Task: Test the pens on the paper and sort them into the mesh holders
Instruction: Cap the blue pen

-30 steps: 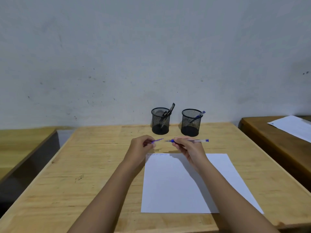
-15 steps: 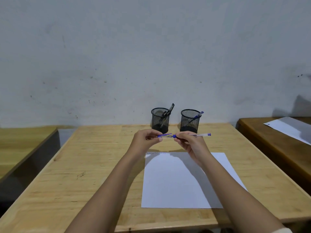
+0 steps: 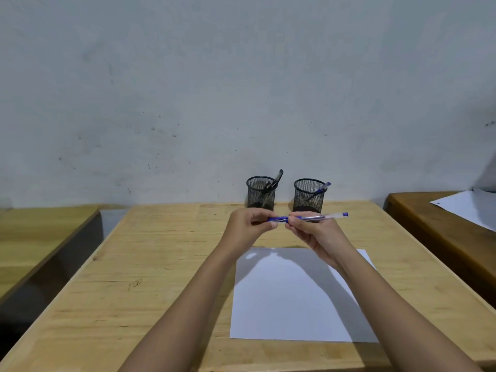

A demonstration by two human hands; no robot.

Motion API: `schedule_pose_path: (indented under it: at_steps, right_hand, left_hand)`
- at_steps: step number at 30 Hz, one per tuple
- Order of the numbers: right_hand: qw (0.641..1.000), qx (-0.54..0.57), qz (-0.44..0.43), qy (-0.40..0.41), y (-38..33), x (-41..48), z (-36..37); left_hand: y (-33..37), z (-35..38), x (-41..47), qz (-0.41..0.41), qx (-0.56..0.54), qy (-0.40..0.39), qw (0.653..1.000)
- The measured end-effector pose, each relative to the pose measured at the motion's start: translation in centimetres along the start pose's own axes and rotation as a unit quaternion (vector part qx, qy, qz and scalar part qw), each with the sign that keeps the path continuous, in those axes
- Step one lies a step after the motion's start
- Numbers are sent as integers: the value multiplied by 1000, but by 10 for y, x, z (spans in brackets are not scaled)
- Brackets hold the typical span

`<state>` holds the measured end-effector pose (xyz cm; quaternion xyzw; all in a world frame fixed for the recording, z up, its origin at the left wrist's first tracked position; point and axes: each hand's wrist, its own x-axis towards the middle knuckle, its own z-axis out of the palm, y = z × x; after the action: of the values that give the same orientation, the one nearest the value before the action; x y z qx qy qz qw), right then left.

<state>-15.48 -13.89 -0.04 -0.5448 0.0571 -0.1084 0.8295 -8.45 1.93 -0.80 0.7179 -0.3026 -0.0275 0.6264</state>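
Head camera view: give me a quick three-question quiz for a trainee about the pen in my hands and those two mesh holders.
1. True or false: the blue pen lies flat on the paper.
2. Multiple choice: what sticks out of the left mesh holder? A dark pens; B a ruler; C nothing.
3. Fill in: the ___ mesh holder holds a blue-capped pen.

Key
1. False: the left hand and the right hand hold it level in the air, above the table.
2. A.
3. Right: it is the right mesh holder.
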Motion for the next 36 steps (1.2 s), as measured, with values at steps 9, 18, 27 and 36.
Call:
schedule_pose_path:
  at_steps: [9,18,27,36]
  right_hand:
    - [986,-147,-79,16,-24,-1,-44]
    - [905,-419,-77,10,-29,20,-63]
    - [959,-68,-154,226,-59,80,-121]
    - [941,-181,-142,249,-46,166,-124]
  left_hand:
    - [1,2,17,-12,-93,56,994]
    - [19,50,71,37,-68,39,996]
    - [-27,85,119,-38,75,0,996]
    - [-62,105,156,-87,59,-32,994]
